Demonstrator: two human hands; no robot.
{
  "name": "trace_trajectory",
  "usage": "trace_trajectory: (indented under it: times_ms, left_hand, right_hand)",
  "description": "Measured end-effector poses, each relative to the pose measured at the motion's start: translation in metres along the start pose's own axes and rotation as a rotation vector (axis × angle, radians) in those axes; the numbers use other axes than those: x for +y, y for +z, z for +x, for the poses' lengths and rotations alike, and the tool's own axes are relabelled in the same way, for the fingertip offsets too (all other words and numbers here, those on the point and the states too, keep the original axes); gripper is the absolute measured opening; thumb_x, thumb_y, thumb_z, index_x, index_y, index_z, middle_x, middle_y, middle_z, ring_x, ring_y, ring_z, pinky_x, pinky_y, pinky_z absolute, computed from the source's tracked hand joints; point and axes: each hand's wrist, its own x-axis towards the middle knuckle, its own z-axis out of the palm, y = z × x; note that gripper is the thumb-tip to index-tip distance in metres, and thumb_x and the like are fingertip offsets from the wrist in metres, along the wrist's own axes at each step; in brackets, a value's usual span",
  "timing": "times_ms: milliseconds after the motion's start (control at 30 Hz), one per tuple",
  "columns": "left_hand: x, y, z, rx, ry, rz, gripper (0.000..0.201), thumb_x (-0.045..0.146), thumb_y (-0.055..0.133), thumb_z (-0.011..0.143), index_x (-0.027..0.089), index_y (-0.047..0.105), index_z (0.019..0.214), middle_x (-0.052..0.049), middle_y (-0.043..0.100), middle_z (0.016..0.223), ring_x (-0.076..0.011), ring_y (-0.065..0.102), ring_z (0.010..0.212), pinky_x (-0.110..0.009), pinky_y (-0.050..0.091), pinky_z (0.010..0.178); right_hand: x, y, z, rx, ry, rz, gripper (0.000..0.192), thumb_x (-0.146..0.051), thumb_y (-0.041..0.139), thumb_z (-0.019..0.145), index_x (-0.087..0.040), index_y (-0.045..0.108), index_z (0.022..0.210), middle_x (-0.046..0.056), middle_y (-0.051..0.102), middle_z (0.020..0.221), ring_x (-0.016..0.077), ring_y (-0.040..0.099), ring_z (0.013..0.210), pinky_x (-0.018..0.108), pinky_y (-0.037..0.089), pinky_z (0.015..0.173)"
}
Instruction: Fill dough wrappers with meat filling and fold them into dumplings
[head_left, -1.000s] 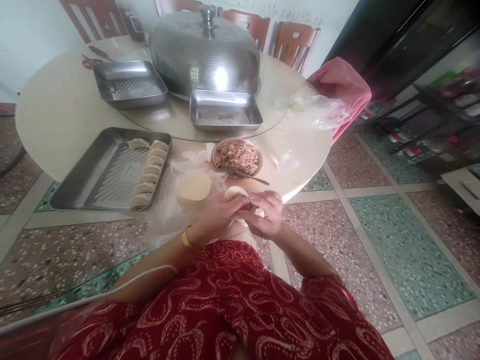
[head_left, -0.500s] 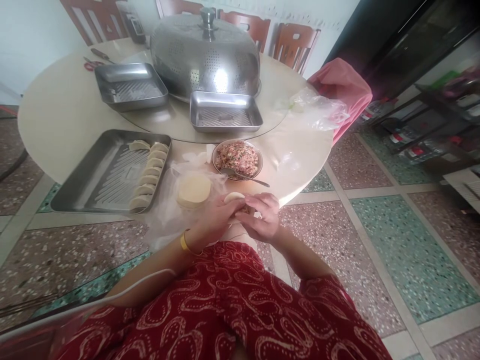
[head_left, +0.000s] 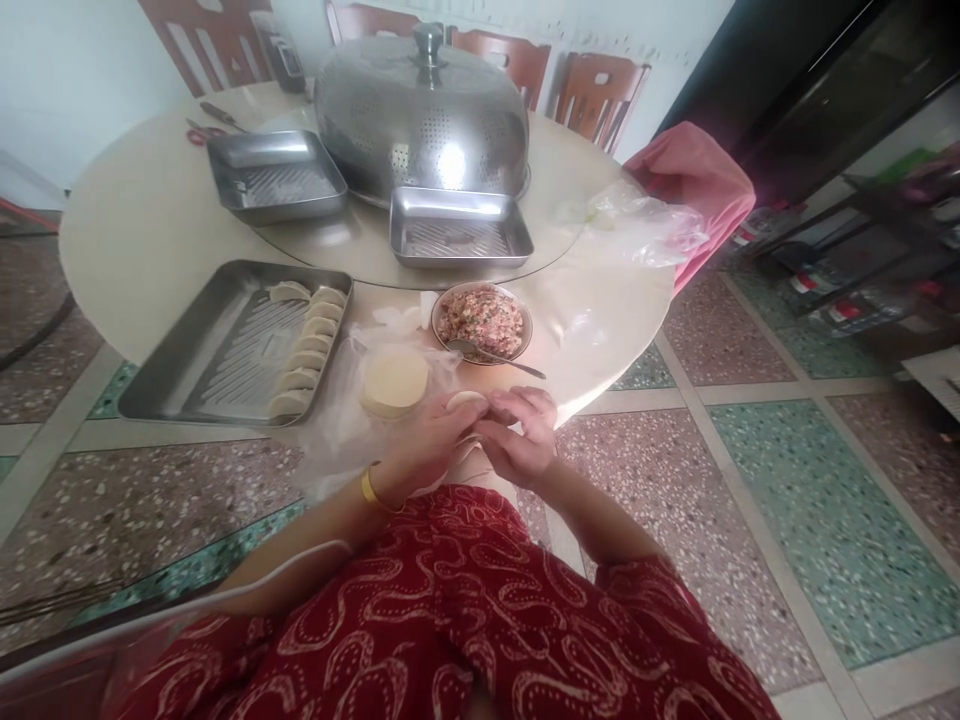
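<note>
Between my two hands, close to the table's front edge, is a pale dumpling [head_left: 466, 400], partly hidden by the fingers. My left hand [head_left: 433, 438] grips it from the left with the thumb on top. My right hand [head_left: 523, 432] is closed against its right side, fingertips and thumb pressed at the edge. Just beyond stands a bowl of minced meat filling [head_left: 480, 318] with a metal spoon [head_left: 510, 364] resting in it. Left of it, a stack of round dumpling wrappers [head_left: 394, 380] lies on a plastic bag [head_left: 337, 440].
A large metal tray [head_left: 225, 340] at the left holds a row of folded dumplings [head_left: 311, 345]. Farther back are two smaller metal trays [head_left: 277, 205] [head_left: 461, 250] and a big perforated steel lid [head_left: 375, 110]. Scissors [head_left: 201, 132], a clear bag [head_left: 652, 225] and a pink cloth [head_left: 697, 170] lie around.
The view has shifted slightly, so the table appears a little farther right. Both hands stay on the dumpling, and its visible pale edge sits slightly lower between the fingers.
</note>
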Motion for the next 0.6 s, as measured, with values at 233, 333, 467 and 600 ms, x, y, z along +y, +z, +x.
trace_trajectory:
  times_ms: [233,333,467,600]
  left_hand:
    - [0.007,0.001,-0.002,0.012,0.111,0.152,0.019,0.031,0.06,0.083,0.017,0.073,0.089,-0.007,0.071,0.095,-0.0183,0.063,0.09,-0.028,0.053,0.088]
    - [0.003,0.005,-0.003,0.064,0.046,0.02,0.032,0.038,0.052,0.091,0.017,0.074,0.096,-0.009,0.073,0.102,-0.0186,0.065,0.095,-0.028,0.053,0.091]
    - [0.001,0.004,-0.006,0.023,0.074,-0.008,0.042,0.049,0.05,0.093,0.017,0.075,0.103,-0.01,0.073,0.111,-0.021,0.066,0.105,-0.03,0.052,0.096]
    - [0.001,0.0,-0.006,-0.003,0.137,0.067,0.051,0.059,0.05,0.091,0.016,0.074,0.108,-0.01,0.072,0.115,-0.023,0.066,0.109,-0.034,0.05,0.101]
  right_hand:
    - [-0.001,0.005,0.005,0.044,0.048,0.041,0.019,-0.016,0.064,0.083,-0.03,0.066,0.095,0.005,0.058,0.117,0.024,0.055,0.107,0.041,0.052,0.085]
    - [-0.003,0.006,0.008,0.049,0.074,0.083,0.021,-0.013,0.063,0.081,-0.029,0.065,0.095,0.006,0.057,0.121,0.0252,0.055,0.109,0.044,0.051,0.087]
    - [-0.006,0.008,0.013,0.082,0.111,0.11,0.018,-0.011,0.058,0.084,-0.025,0.063,0.094,0.009,0.057,0.122,0.0259,0.056,0.112,0.045,0.052,0.087]
    - [-0.007,0.01,0.016,0.067,0.217,0.09,0.016,-0.017,0.058,0.087,-0.025,0.064,0.099,0.009,0.058,0.126,0.028,0.055,0.118,0.047,0.051,0.092]
